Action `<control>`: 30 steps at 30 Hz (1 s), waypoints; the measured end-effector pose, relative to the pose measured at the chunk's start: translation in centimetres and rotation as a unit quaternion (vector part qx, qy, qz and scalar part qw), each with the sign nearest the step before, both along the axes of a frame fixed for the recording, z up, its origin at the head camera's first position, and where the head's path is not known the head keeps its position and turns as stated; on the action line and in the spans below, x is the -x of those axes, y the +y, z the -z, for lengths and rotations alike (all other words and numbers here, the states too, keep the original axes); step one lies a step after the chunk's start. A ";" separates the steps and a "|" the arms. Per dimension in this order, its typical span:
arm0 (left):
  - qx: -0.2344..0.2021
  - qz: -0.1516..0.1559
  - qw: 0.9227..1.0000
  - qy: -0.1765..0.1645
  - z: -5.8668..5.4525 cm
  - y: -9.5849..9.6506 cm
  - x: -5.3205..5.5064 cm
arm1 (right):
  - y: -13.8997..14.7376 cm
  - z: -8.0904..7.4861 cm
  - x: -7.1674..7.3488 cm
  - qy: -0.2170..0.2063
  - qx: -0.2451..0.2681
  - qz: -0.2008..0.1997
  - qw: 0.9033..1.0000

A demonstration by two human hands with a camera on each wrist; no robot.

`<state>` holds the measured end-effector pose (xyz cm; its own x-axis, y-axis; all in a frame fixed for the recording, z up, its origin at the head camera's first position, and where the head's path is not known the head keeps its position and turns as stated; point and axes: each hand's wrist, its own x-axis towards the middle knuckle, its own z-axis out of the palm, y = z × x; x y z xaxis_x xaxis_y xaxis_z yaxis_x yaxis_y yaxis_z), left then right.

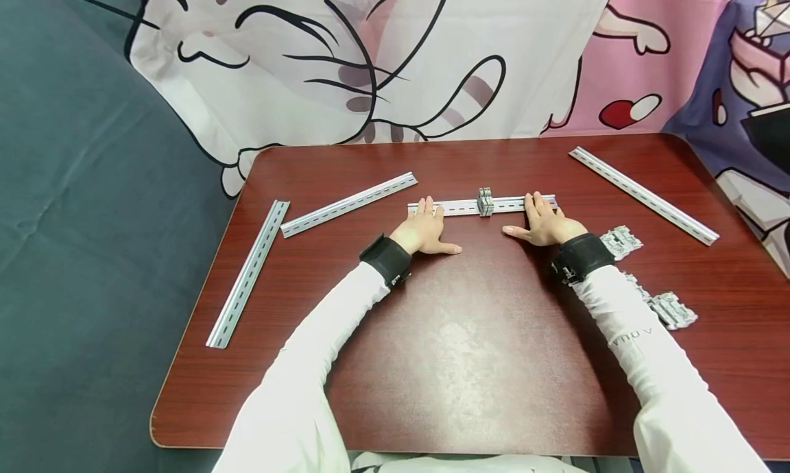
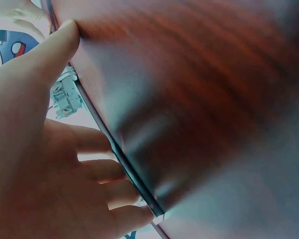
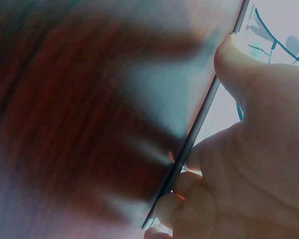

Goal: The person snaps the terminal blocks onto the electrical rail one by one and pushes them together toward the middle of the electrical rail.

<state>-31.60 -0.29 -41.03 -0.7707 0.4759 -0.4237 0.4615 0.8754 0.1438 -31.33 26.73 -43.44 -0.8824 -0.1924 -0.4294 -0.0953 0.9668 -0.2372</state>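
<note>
A slotted metal DIN rail lies crosswise on the table, with a small cluster of grey terminal blocks standing on it near its middle. My left hand rests its extended fingers on the rail's left end, thumb pointing right. Toward the other end, the fingers of my right hand touch the rail, its thumb stretched out to the left. In the left wrist view, fingertips reach the rail's dark edge, with the blocks beyond the thumb. The right wrist view shows fingertips against the same edge.
Two more rails, one steep and one slanted, lie at left; another rail lies at far right. Piles of terminal blocks sit by my right forearm, partly hidden by it. A printed cloth hangs behind the table.
</note>
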 end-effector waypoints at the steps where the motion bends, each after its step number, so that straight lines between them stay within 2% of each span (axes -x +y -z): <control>1: 0.001 -0.001 1.000 -0.004 0.0 0.0 0.1 | 0.1 0.2 0.2 0.002 0.000 -0.001 1.000; 7: 0.001 -0.004 1.000 -0.010 -0.2 0.1 0.5 | 0.2 0.3 0.5 0.004 -0.005 0.001 1.000; 18: 0.015 0.005 1.000 -0.010 -0.3 0.4 1.4 | -0.8 -2.2 -0.1 -0.016 -0.018 0.004 1.000; 20: 0.014 0.005 1.000 -0.014 -0.3 0.5 1.5 | -0.7 -2.0 -0.1 -0.014 -0.019 0.003 1.000; 26: 0.009 0.003 1.000 -0.021 -0.2 0.6 2.0 | 0.5 -0.4 1.1 -0.016 -0.019 0.003 1.000; 30: 0.001 -0.001 1.000 -0.025 -0.2 0.6 2.3 | 0.6 -0.5 1.7 -0.024 -0.021 0.006 0.999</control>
